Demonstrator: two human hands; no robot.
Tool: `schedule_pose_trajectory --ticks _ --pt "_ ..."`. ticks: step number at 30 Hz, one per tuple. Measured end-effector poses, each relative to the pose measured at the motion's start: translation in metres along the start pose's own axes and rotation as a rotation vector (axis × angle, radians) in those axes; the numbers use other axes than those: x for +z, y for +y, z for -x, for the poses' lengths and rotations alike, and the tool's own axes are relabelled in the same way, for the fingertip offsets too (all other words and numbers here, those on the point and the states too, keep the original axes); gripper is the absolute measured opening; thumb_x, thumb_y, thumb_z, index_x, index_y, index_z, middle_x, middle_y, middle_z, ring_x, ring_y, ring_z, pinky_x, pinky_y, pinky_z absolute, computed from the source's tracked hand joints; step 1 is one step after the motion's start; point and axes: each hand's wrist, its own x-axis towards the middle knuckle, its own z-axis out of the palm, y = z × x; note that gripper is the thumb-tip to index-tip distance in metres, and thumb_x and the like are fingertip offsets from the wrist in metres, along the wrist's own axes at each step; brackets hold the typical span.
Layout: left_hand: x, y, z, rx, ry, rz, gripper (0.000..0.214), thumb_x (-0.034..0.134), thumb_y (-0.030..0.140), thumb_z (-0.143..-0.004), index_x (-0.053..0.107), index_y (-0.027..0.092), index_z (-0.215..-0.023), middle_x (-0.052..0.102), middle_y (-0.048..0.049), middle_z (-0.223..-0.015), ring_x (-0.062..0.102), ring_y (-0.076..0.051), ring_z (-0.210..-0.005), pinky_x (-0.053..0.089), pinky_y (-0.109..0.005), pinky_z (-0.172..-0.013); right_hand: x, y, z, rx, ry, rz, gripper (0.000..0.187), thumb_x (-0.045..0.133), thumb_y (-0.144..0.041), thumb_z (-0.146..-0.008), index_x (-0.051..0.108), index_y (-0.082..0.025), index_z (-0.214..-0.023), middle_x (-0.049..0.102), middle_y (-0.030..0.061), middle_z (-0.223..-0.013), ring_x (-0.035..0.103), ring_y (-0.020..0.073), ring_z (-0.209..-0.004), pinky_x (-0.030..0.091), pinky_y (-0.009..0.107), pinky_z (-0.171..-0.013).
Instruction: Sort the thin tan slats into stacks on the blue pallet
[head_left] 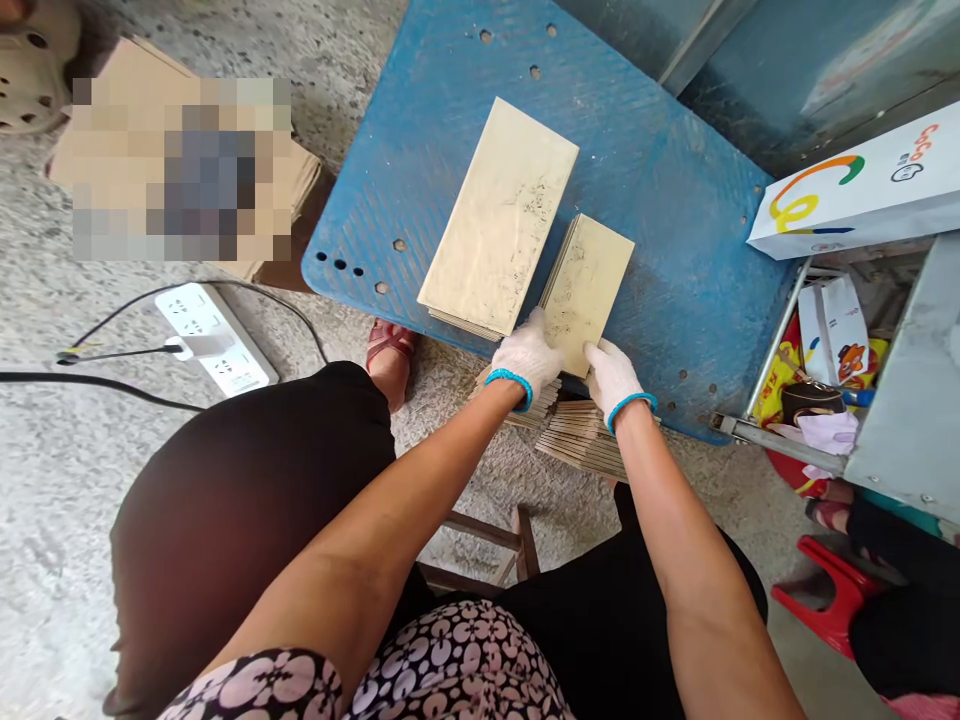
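Observation:
Both my hands wear white knit gloves with blue cuffs. My left hand (527, 352) grips the near left edge of a small stack of thin cream rectangular boards (592, 280). At the near right corner of the same stack, my right hand (613, 375) pinches with its thumb on top; its other fingers are partly hidden. Dark specks mark the top board. To the left lies a larger stack of wider cream boards (499, 210), also speckled. Both stacks rest on a blue tabletop (667, 180).
Below the table's near edge are more stacked boards (581, 440). A power strip (217, 340) with cables and cardboard (142, 75) lie on the floor at left. At right are a white paper bag (862, 185), a metal frame, a red stool (829, 600) and another person's leg.

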Motion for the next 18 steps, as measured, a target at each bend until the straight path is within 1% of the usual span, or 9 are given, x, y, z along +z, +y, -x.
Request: schedule_pose_trajectory --ticks 4,8,13,15,18 --pt "-0.001 0.002 0.004 0.019 0.01 -0.015 0.062 0.057 0.034 -0.076 0.042 0.024 -0.135 0.065 -0.0078 -0.116 0.061 -0.027 -0.106 0.049 -0.03 -0.084 0.003 -0.003 0.003 0.011 0.014 -0.047 0.036 0.05 -0.036 -0.083 0.062 -0.016 -0.111 0.072 0.0064 -0.092 0.067 0.0193 -0.084 0.054 0.035 -0.081" --pt "0.0 0.006 0.008 0.022 -0.004 -0.004 0.058 0.059 0.036 -0.076 0.046 0.022 -0.13 0.066 -0.0087 -0.114 0.062 -0.026 -0.107 0.048 -0.03 -0.087 -0.001 -0.004 0.005 -0.011 0.02 -0.105 0.036 0.05 -0.034 -0.082 0.062 -0.017 -0.113 0.072 0.0067 -0.094 0.067 0.0201 -0.084 0.054 0.037 -0.083" --pt "0.001 0.011 0.013 0.06 -0.008 0.005 0.056 0.059 0.036 -0.076 0.047 0.019 -0.128 0.066 -0.0116 -0.112 0.063 -0.028 -0.105 0.048 -0.033 -0.087 -0.008 -0.009 0.008 0.013 0.021 0.011 0.038 0.046 -0.032 -0.084 0.061 -0.017 -0.115 0.071 0.0063 -0.098 0.067 0.0193 -0.088 0.054 0.034 -0.08" --pt "0.0 0.013 0.016 0.051 -0.005 0.035 0.056 0.059 0.036 -0.076 0.047 0.019 -0.129 0.067 -0.0118 -0.11 0.062 -0.028 -0.105 0.049 -0.033 -0.087 -0.009 -0.012 0.009 0.024 0.02 0.001 0.038 0.046 -0.033 -0.083 0.061 -0.017 -0.114 0.071 0.006 -0.1 0.067 0.0186 -0.087 0.055 0.032 -0.078" --pt "-0.001 0.016 0.018 0.01 0.016 0.101 0.055 0.061 0.033 -0.075 0.05 0.021 -0.128 0.068 -0.0103 -0.108 0.063 -0.028 -0.103 0.049 -0.034 -0.086 -0.014 -0.016 0.01 0.014 0.051 -0.086 0.035 0.05 -0.035 -0.081 0.063 -0.017 -0.108 0.071 0.006 -0.099 0.067 0.0189 -0.082 0.056 0.032 -0.075"
